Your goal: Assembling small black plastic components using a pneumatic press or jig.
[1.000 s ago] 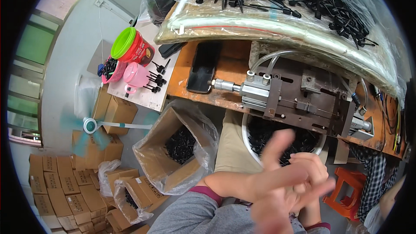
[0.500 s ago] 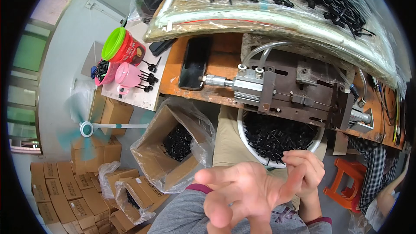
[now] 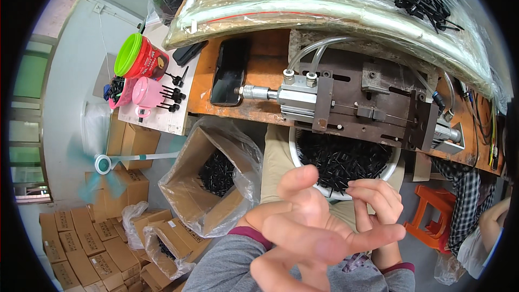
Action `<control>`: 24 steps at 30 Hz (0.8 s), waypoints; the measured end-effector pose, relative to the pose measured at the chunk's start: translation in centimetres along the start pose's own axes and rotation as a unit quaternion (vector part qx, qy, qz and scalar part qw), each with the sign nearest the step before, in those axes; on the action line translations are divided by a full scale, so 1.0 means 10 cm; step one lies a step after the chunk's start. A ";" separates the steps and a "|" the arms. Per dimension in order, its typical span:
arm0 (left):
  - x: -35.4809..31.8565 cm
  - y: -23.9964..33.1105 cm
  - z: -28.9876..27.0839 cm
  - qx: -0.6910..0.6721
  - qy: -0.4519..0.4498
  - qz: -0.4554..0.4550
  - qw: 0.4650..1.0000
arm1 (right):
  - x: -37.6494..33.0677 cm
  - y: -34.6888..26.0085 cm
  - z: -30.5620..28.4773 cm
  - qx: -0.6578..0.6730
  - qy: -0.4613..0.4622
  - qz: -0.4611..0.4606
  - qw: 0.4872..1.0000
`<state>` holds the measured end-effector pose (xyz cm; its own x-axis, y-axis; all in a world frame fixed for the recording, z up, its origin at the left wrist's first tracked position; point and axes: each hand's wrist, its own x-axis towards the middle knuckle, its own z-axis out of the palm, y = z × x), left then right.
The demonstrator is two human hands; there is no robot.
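My left hand is held up large in the foreground, fingers spread and bent at different angles, with nothing in it. Behind it and to its right, my right hand has its fingers curled together close to the thumb; whether something small is between them is hidden. The right fingertips are near the front rim of a white round basket, which holds many small black plastic parts between my legs. Beyond the basket, a metal fixture with a pneumatic cylinder sits on the bench edge; neither hand touches it.
A phone lies on the wooden bench. Further left stand a red-green tub and a pink cup. A plastic-lined carton, a fan and stacked boxes are at left; an orange stool and another person's arm at right.
My left hand has turned and its fingers have shifted, one now pointing up and one stretched to the right. My right hand has hardly moved. The view has shifted slightly.
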<state>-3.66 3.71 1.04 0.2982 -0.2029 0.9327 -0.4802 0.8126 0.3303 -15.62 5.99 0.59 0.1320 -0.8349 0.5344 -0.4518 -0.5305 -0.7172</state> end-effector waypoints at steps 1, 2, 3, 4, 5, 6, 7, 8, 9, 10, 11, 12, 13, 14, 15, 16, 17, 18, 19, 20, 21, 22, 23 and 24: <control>0.06 0.00 0.03 -0.004 -0.008 0.005 1.000 | 0.01 -0.01 -0.01 -0.006 -0.002 0.001 1.000; 0.13 0.00 0.05 -0.014 -0.016 0.007 1.000 | 0.01 0.00 -0.01 -0.006 0.000 0.003 1.000; 0.18 -0.02 0.05 -0.029 -0.030 0.007 0.999 | 0.00 0.00 -0.01 -0.006 0.002 0.006 1.000; 0.24 -0.04 0.05 -0.042 -0.044 0.003 0.998 | 0.00 -0.01 -0.02 -0.003 0.001 0.005 1.000; 0.30 -0.08 0.04 -0.061 -0.064 -0.001 0.996 | 0.00 -0.01 -0.02 -0.003 0.004 -0.001 1.000; 0.35 -0.13 0.05 -0.089 -0.095 -0.014 0.991 | 0.01 -0.02 -0.01 -0.003 0.008 -0.006 1.000; 0.40 -0.20 0.10 -0.139 -0.127 -0.032 0.982 | 0.01 -0.02 -0.05 -0.019 0.016 -0.009 1.000; 0.46 -0.28 0.09 -0.173 -0.164 -0.056 0.970 | 0.02 -0.02 -0.05 -0.011 0.011 -0.005 1.000; 0.51 -0.34 0.07 -0.198 -0.195 -0.082 0.957 | 0.03 -0.01 -0.06 -0.015 0.012 -0.011 1.000; 0.57 -0.39 0.03 -0.223 -0.228 -0.113 0.941 | 0.05 -0.01 -0.06 -0.021 0.015 -0.013 1.000; 0.58 -0.44 0.00 -0.246 -0.253 -0.145 0.925 | 0.06 0.00 -0.08 -0.031 0.020 -0.014 0.999; 0.56 -0.46 -0.04 -0.257 -0.261 -0.174 0.914 | 0.05 0.02 -0.11 -0.033 0.015 -0.005 0.999; 0.53 -0.50 -0.07 -0.262 -0.269 -0.189 0.907 | 0.05 0.02 -0.12 -0.036 0.023 -0.002 0.999; 0.53 -0.43 -0.09 -0.254 -0.243 -0.245 0.903 | 0.05 0.02 -0.12 -0.038 0.030 0.000 0.999; 0.53 -0.44 -0.09 -0.260 -0.250 -0.254 0.897 | 0.05 0.02 -0.13 -0.040 0.037 0.002 0.999; 0.54 -0.46 -0.10 -0.265 -0.257 -0.263 0.892 | 0.05 0.02 -0.13 -0.041 0.037 0.001 0.998; 0.54 -0.48 -0.10 -0.269 -0.263 -0.271 0.886 | 0.06 0.02 -0.13 -0.042 0.037 0.001 0.998; 0.52 -0.48 -0.09 -0.271 -0.257 -0.302 0.877 | 0.06 0.01 -0.13 -0.043 0.037 0.000 0.998; 0.53 -0.45 -0.09 -0.292 -0.224 -0.387 0.845 | 0.06 0.02 -0.13 -0.043 0.036 0.001 0.998; 0.53 -0.39 -0.09 -0.311 -0.189 -0.469 0.805 | 0.05 0.02 -0.13 -0.042 0.036 0.003 0.998; 0.54 -0.36 -0.09 -0.327 -0.153 -0.545 0.756 | 0.05 0.03 -0.13 -0.042 0.036 0.004 0.998; 0.51 -0.39 -0.09 -0.333 -0.169 -0.527 0.763 | 0.05 0.03 -0.14 -0.042 0.037 0.004 0.998; 0.51 -0.39 -0.09 -0.333 -0.172 -0.542 0.752 | 0.05 0.02 -0.14 -0.042 0.037 0.004 0.998; 0.52 -0.39 -0.08 -0.332 -0.174 -0.557 0.741 | 0.05 0.02 -0.14 -0.042 0.038 0.004 0.998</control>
<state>0.45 -0.03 4.48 -0.0821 -0.9847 0.1540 0.4506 0.1011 0.8870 -16.87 5.61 1.33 0.0621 -0.8239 0.5633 -0.5249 -0.5070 -0.6837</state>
